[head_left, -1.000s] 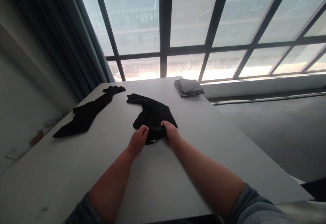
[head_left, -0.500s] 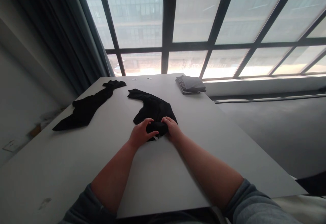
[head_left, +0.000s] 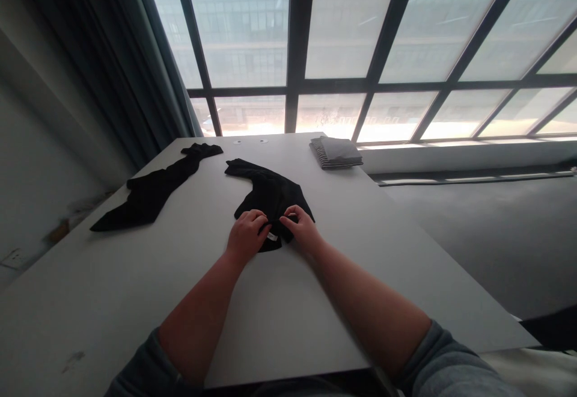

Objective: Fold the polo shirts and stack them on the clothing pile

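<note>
A black garment (head_left: 274, 192) lies on the white table in front of me, its far part spread out and bent to the left. My left hand (head_left: 247, 233) pinches its near edge, thumb against fingers. Close beside it, my right hand (head_left: 301, 226) grips the same edge between thumb and fingertips. Below my left fingers a small white label (head_left: 271, 237) shows on the black cloth. The exact kind of garment is hard to tell.
Another black garment (head_left: 157, 192) lies stretched along the table's left side. A folded grey striped cloth (head_left: 336, 152) rests near the far right edge of the white table (head_left: 360, 276). Behind stand large windows (head_left: 338, 24) and a dark curtain (head_left: 117, 42) at the left.
Both hands have closed into pinches on the garment's near edge. The bunched roll of cloth between them has flattened, and the white label shows more fully.
</note>
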A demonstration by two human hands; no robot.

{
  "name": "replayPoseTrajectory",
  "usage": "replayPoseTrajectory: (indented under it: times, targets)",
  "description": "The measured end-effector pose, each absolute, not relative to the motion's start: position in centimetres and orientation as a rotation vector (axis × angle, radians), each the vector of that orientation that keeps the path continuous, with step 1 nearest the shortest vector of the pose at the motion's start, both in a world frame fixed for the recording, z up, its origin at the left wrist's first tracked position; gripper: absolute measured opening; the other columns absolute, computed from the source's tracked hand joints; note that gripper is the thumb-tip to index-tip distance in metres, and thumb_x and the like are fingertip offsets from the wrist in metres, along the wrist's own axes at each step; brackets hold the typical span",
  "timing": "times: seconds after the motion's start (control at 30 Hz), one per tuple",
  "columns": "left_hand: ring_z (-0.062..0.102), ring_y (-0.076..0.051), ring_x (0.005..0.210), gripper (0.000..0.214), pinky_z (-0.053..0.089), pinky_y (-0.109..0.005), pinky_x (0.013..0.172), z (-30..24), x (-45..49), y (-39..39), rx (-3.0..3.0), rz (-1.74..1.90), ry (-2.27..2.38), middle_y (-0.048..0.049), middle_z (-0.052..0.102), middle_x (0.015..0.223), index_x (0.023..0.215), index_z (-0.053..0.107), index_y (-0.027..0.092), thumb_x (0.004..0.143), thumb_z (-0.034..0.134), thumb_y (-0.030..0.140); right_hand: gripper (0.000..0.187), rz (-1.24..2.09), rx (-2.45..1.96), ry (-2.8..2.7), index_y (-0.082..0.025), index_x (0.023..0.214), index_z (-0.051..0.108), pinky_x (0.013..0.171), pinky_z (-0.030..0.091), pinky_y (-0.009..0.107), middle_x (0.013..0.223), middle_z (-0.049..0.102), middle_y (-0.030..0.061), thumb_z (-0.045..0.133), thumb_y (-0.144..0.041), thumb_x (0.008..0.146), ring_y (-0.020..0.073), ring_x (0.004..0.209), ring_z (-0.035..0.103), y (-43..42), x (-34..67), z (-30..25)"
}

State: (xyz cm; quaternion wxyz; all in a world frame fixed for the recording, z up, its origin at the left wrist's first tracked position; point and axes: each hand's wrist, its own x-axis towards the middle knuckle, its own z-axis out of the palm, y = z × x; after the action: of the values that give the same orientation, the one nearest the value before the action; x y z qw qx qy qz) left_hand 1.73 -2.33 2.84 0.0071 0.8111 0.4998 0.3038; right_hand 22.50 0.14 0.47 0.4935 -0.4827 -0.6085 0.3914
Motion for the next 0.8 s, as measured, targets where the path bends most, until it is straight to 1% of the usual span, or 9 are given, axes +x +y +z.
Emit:
replayPoseTrajectory:
  times: [0.07,0.17,0.23,0.33,0.47,0.53,0.63,0.7,0.8]
  targets:
    - [0.063,-0.025,0.106,0.012,0.047,-0.039,0.094,3.2,1.5,-2.5,2.546,0.993,1.605,-0.0078,0.072,0.111,0.097,0.071,0.022,0.098,0.061,0.029,0.035,0.849,-1.186,-1.614,-0.021,0.097,0.063,0.08,0.046,0.029,0.092,0.064,0.0001,0.078,-0.047,0.078,0.0185,0.087,0.057,-0.4,22.6,0.8]
    - [0.064,-0.027,0.103,0.011,0.045,-0.04,0.089,3.8,1.2,-3.1,2.534,1.005,1.681,-0.0071,0.073,0.107,0.096,0.07,0.022,0.098,0.061,0.029,0.019,0.667,-1.155,-1.773,-0.021,0.095,0.066,0.082,0.047,0.031,0.092,0.061,0.0013,0.072,-0.037,0.086,0.018,0.086,0.057,-1.2,22.6,1.3]
    - [0.063,-0.027,0.103,0.011,0.043,-0.041,0.087,4.3,1.0,-3.5,2.525,0.989,1.736,-0.0065,0.073,0.106,0.095,0.069,0.022,0.098,0.061,0.03,0.012,0.461,-1.166,-1.817,-0.022,0.095,0.071,0.089,0.048,0.034,0.097,0.058,0.0045,0.069,-0.031,0.089,0.0203,0.093,0.057,-1.7,22.7,1.6]
    - [0.063,-0.029,0.103,0.011,0.041,-0.042,0.086,4.7,0.7,-4.2,2.473,0.912,1.873,-0.0071,0.073,0.102,0.091,0.067,0.022,0.097,0.061,0.029,0.014,0.231,-1.248,-1.82,-0.023,0.101,0.077,0.096,0.047,0.039,0.101,0.053,0.0074,0.069,-0.025,0.09,0.0235,0.099,0.055,-2.1,22.8,1.8]
    - [0.063,-0.029,0.097,0.007,0.04,-0.04,0.081,4.8,0.8,-4.9,2.424,0.704,1.946,-0.0075,0.07,0.093,0.085,0.062,0.021,0.091,0.063,0.025,0.024,0.35,-1.191,-1.863,-0.023,0.109,0.078,0.087,0.051,0.034,0.1,0.054,0.0065,0.058,-0.018,0.095,0.0193,0.091,0.058,-2.0,22.6,1.3]
    - [0.064,-0.028,0.098,0.008,0.041,-0.039,0.082,4.5,1.0,-5.1,2.422,0.713,1.892,-0.0077,0.071,0.098,0.096,0.064,0.02,0.091,0.064,0.026,0.027,0.442,-1.123,-1.872,-0.022,0.112,0.077,0.086,0.052,0.032,0.101,0.055,0.0063,0.056,-0.018,0.096,0.0177,0.091,0.059,-1.8,22.4,0.9]
    - [0.064,-0.028,0.106,0.024,0.041,-0.038,0.086,3.9,1.4,-5.1,2.458,0.833,1.733,-0.0089,0.07,0.115,0.116,0.063,0.021,0.095,0.063,0.033,0.026,0.508,-1.038,-1.889,-0.023,0.113,0.077,0.089,0.053,0.031,0.105,0.056,0.0067,0.055,-0.021,0.098,0.0177,0.097,0.06,-1.6,22.1,0.6]
    - [0.065,-0.026,0.103,0.018,0.041,-0.036,0.084,3.5,1.5,-4.9,2.443,0.863,1.669,-0.0081,0.071,0.112,0.112,0.064,0.021,0.1,0.058,0.034,0.026,0.537,-1.019,-1.886,-0.024,0.114,0.076,0.09,0.053,0.032,0.107,0.057,0.0065,0.055,-0.022,0.098,0.0175,0.098,0.061,-1.5,22.0,0.4]
    - [0.065,-0.022,0.086,0.019,0.038,-0.032,0.074,2.8,1.7,-4.6,2.292,0.884,1.689,-0.005,0.071,0.093,0.098,0.064,0.022,0.104,0.05,0.033,0.03,0.583,-1.076,-1.844,-0.023,0.119,0.072,0.086,0.053,0.031,0.111,0.058,0.0062,0.059,-0.021,0.092,0.0173,0.095,0.061,-1.2,21.9,0.1]
